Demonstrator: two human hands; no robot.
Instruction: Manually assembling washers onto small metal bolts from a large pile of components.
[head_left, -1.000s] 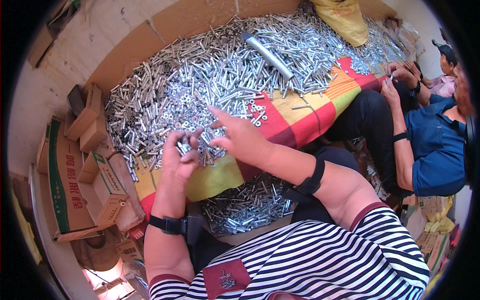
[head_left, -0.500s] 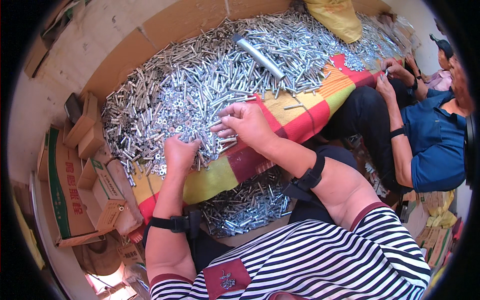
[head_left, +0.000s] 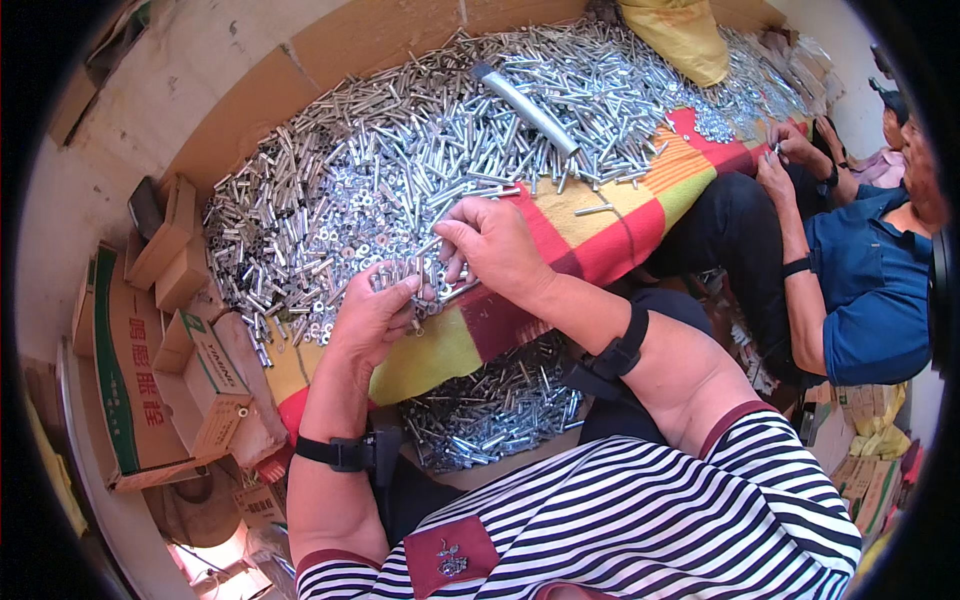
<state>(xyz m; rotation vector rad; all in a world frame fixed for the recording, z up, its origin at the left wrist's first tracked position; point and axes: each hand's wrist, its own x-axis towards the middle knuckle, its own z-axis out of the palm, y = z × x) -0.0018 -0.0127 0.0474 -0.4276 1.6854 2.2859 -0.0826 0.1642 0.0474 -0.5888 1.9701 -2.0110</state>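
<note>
A wide heap of silver bolts and metal sleeves (head_left: 400, 150) lies on a checked cloth (head_left: 430, 355), with loose washers and nuts (head_left: 350, 235) in its middle. My left hand (head_left: 375, 312) is palm up at the heap's near edge, its fingers curled round small metal pieces too tiny to tell apart. Just right of it, my right hand (head_left: 490, 245) has thumb and forefinger pinched together on what looks like the end of a silver bolt (head_left: 438, 234). Its other fingers bend over the washers. The two hands are close but apart.
A grey metal tube (head_left: 525, 108) lies on the heap. Below the cloth sits another pile of bolts (head_left: 495, 415). Cardboard boxes (head_left: 140, 370) stand at left, a yellow sack (head_left: 680, 40) at the back. A co-worker in a blue shirt (head_left: 860, 280) handles small parts at right.
My left hand has come up from the heap, turned palm up and moved right toward the other hand, now with small metal pieces in it. My right hand has shifted slightly right.
</note>
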